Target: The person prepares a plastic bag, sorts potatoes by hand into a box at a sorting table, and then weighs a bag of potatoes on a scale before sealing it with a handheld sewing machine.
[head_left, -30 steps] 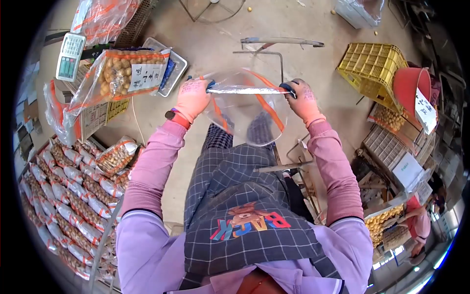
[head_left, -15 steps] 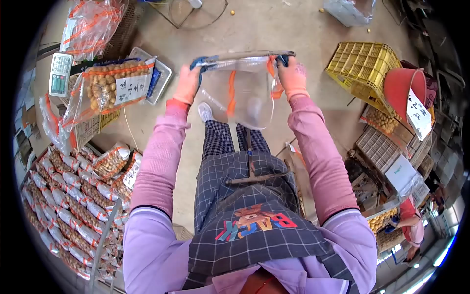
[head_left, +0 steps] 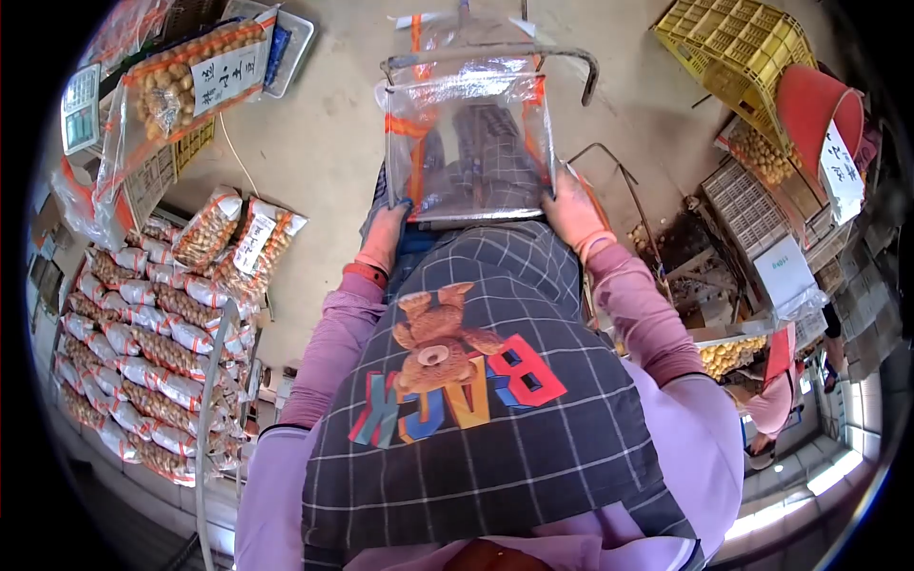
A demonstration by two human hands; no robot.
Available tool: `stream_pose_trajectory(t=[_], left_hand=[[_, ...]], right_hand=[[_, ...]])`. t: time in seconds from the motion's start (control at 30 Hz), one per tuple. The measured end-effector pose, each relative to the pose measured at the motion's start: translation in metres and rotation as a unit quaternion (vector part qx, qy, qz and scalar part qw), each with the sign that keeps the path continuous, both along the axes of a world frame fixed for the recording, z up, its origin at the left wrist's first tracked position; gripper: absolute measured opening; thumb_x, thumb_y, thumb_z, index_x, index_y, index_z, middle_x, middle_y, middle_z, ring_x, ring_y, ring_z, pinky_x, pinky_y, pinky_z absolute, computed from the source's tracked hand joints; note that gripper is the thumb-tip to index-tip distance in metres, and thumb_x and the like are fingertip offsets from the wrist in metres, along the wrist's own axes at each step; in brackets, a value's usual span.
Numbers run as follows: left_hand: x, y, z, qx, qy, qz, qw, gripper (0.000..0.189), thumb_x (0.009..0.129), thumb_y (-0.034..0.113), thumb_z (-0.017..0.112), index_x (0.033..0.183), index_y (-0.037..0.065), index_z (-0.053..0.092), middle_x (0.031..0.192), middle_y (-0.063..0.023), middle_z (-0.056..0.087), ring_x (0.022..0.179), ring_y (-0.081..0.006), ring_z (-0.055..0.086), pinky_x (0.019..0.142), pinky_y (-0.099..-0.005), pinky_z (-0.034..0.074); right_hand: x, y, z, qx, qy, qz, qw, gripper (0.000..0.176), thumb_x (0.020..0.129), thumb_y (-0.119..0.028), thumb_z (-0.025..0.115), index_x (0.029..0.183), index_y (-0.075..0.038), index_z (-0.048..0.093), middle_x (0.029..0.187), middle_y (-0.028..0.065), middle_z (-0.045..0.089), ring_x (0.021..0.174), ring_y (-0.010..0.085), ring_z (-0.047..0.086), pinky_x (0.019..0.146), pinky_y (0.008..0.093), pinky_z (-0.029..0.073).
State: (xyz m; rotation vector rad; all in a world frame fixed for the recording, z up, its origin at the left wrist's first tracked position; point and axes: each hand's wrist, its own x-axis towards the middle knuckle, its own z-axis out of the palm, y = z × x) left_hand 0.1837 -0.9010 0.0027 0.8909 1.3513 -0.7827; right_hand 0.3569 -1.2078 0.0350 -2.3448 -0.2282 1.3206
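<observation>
A clear plastic bag [head_left: 466, 124] with orange stripes is stretched from a dark metal bar with a hooked end [head_left: 476, 55] back toward my apron. My left hand [head_left: 383, 236] closes on the near left corner of the bag, its fingertips partly hidden. At the near right corner my right hand [head_left: 574, 211] also has its fingers closed on the bag's side. No contents show inside the bag; my checked apron [head_left: 476, 362] and legs show through the film.
Filled potato bags [head_left: 143, 352] are stacked at left, with two more bags [head_left: 208, 228] beside them. A labelled potato bag [head_left: 162, 95] lies near a scale display [head_left: 81, 109]. A yellow crate [head_left: 733, 43] and red bucket [head_left: 819, 105] stand right. Another person [head_left: 773, 404] is at far right.
Both hands have come back from the metal bar toward my waist, drawing the bag's near edge with them. The view has shifted, and I appear closer to the bar.
</observation>
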Motion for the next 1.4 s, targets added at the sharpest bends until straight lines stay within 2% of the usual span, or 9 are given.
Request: stream_pose_trajectory(t=[0.2,0.4,0.5,0.67,0.73,0.87,0.97,1.07,1.4], left_hand=[[-0.004,-0.04,0.006,0.016,-0.04,0.143,0.989,0.024,0.091,0.018,0.061,0.104,-0.002,0.062,0.091,-0.0068,0.064,0.074,-0.0151,0.06,0.069,-0.029,0.049],[0.074,-0.007,0.015,0.039,-0.252,-0.155,0.954,0.037,0.084,0.019,0.068,0.113,-0.002,0.061,0.093,-0.0095,0.067,0.086,-0.0188,0.063,0.08,-0.0326,0.049],[0.093,0.077,0.039,0.238,-0.287,-0.405,0.835,0.067,0.077,0.02,0.073,0.134,-0.002,0.045,0.117,-0.0196,0.061,0.111,-0.0344,0.057,0.096,-0.0387,0.043],[0.122,0.354,0.094,0.676,-0.284,-0.166,0.66,0.069,0.075,0.023,0.074,0.134,0.0,0.045,0.122,-0.023,0.057,0.115,-0.0367,0.054,0.099,-0.0413,0.041],[0.142,0.459,0.127,0.859,-0.149,-0.312,0.378,0.059,0.078,0.024,0.071,0.128,0.0,0.051,0.118,-0.0218,0.059,0.109,-0.0364,0.058,0.095,-0.04,0.045],[0.127,0.573,0.095,0.409,-0.112,-0.513,0.747,0.061,0.084,0.022,0.066,0.136,-0.001,0.043,0.131,-0.0169,0.052,0.113,-0.0303,0.055,0.092,-0.0395,0.045],[0.136,0.587,0.105,0.119,-0.388,-0.086,0.91,0.053,0.088,0.032,0.06,0.129,-0.001,0.05,0.12,-0.0139,0.06,0.106,-0.027,0.059,0.092,-0.0386,0.047],[0.114,0.606,0.004,-0.049,-0.328,0.468,0.819,0.052,0.092,0.049,0.048,0.128,0.011,0.053,0.118,-0.0104,0.061,0.106,-0.0237,0.06,0.091,-0.0401,0.048],[0.11,0.634,-0.079,-0.066,-0.213,0.496,0.839,0.085,0.078,0.074,0.05,0.141,0.018,0.038,0.141,-0.0098,0.043,0.125,-0.0344,0.044,0.091,-0.0612,0.041]], right_hand=[[-0.015,0.008,-0.016,-0.091,-0.087,0.094,0.988,0.059,0.089,-0.029,0.052,0.139,-0.002,0.037,0.144,0.0188,0.037,0.135,0.0369,0.033,0.11,0.0535,0.023],[0.056,0.055,-0.002,-0.033,-0.193,0.026,0.98,0.064,0.087,-0.04,0.058,0.132,0.004,0.043,0.134,0.0249,0.047,0.128,0.0398,0.04,0.109,0.0511,0.027],[0.087,0.08,0.015,0.125,-0.202,-0.227,0.944,0.051,0.088,-0.006,0.058,0.136,0.002,0.042,0.133,0.014,0.052,0.122,0.0243,0.049,0.105,0.0343,0.035],[0.127,0.219,0.082,0.248,-0.237,-0.302,0.89,0.044,0.095,-0.016,0.052,0.132,0.007,0.047,0.133,0.0142,0.052,0.122,0.021,0.047,0.105,0.0328,0.033],[0.122,0.306,0.096,0.243,-0.256,-0.239,0.904,0.04,0.097,-0.015,0.048,0.13,0.007,0.049,0.132,0.0156,0.054,0.123,0.022,0.049,0.106,0.0336,0.033],[0.087,0.527,0.126,0.344,-0.102,-0.174,0.917,0.038,0.094,-0.009,0.045,0.129,0.004,0.052,0.13,0.0141,0.055,0.121,0.0219,0.05,0.104,0.0316,0.034],[0.056,0.676,0.124,0.485,-0.014,-0.04,0.873,0.035,0.09,-0.004,0.049,0.124,0.003,0.054,0.118,0.0124,0.061,0.106,0.0198,0.057,0.093,0.0307,0.042],[0.047,0.812,0.077,0.352,0.025,0.04,0.935,0.035,0.087,-0.017,0.054,0.116,0.003,0.056,0.111,0.0237,0.061,0.1,0.0338,0.061,0.09,0.0343,0.045],[0.141,0.906,-0.108,0.185,-0.086,0.183,0.962,0.063,0.09,-0.055,0.046,0.131,-0.008,0.049,0.126,0.0243,0.054,0.119,0.0394,0.05,0.099,0.0417,0.039]])
